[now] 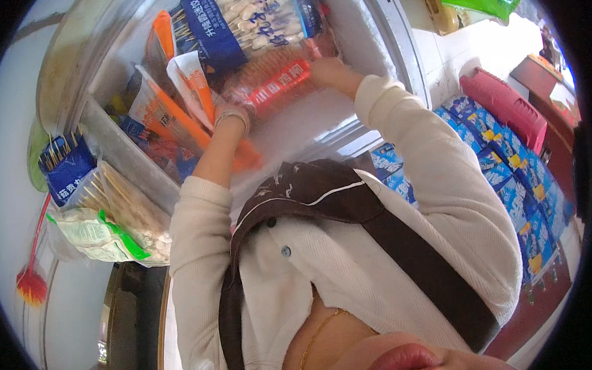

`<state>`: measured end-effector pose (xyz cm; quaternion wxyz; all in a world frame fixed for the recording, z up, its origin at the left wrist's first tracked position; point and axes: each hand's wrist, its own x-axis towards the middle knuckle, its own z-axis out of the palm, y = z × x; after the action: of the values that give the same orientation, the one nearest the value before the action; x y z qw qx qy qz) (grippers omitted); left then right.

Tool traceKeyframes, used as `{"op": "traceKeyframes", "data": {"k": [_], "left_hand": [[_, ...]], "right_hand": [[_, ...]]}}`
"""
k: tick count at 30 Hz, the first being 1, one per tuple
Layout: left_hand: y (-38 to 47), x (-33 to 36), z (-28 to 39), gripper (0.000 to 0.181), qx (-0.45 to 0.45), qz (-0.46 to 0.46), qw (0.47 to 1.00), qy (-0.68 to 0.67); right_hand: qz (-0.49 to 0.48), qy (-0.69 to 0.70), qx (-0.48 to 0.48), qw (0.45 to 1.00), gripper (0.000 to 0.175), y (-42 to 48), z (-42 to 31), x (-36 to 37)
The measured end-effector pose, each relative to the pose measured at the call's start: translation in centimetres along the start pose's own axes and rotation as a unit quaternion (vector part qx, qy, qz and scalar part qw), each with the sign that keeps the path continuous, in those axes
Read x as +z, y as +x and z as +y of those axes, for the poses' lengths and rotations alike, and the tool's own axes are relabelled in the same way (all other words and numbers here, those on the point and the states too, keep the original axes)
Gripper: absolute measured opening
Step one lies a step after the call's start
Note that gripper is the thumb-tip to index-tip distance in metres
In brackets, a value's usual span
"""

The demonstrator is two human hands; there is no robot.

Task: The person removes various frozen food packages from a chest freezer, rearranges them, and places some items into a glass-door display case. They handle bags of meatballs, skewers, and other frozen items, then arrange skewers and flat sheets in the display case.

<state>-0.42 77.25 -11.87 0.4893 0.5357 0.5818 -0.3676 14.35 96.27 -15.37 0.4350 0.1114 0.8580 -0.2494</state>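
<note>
Both of my hands are inside a frosted chest freezer (369, 40). My left hand (232, 114) and my right hand (328, 71) hold opposite ends of a red bag of skewered food (278, 88). Above that bag lies a blue and clear bag of pale skewered balls (256, 27). Orange and white food bags (190, 86) stand beside my left hand, and an orange bag edge (246, 157) shows below it. The fingertips of both hands are partly hidden and blurred.
On the freezer's left rim lean a blue bag of skewers (65, 166) and clear bags of skewers (115, 201), with a green-edged packet (102, 236). Blue drink-type packs (511, 177) and a pink plastic crate (506, 109) are at the right. A red duster (31, 284) is far left.
</note>
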Motion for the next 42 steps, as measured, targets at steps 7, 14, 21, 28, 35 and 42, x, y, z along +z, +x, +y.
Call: {"op": "traceKeyframes", "data": {"k": [7, 14, 21, 28, 35, 42], "left_hand": [[-2.8, 2.9, -1.2, 0.045, -0.096, -0.006, 0.994, -0.061], [-2.4, 5.0, -2.2, 0.043, -0.172, 0.100, 0.943, -0.268], [1.3, 6.3, -2.1, 0.036, -0.143, 0.287, 0.876, -0.361], [4.1, 6.0, 1.3, 0.031, 0.020, 0.304, 0.832, -0.463], [3.2, -2.4, 10.2, 0.039, 0.119, -0.135, 0.342, -0.922], [-0.7, -1.8, 4.5, 0.034, 0.194, 0.126, 0.193, -0.953]], "right_hand": [[0.001, -0.137, -0.077, 0.988, 0.022, 3.3, 5.5, 7.6], [0.110, -0.044, 0.123, 0.985, 0.020, 0.6, 8.0, 7.2], [0.071, -0.040, 0.183, 0.980, 0.023, 1.3, 7.4, 6.6], [-0.044, -0.177, 0.079, 0.980, 0.020, -1.9, 5.1, 2.4], [0.027, -0.029, 0.206, 0.978, 0.018, -13.7, -3.5, -5.2], [0.075, 0.334, -0.077, 0.936, 0.039, -10.5, -4.5, -0.2]]}}
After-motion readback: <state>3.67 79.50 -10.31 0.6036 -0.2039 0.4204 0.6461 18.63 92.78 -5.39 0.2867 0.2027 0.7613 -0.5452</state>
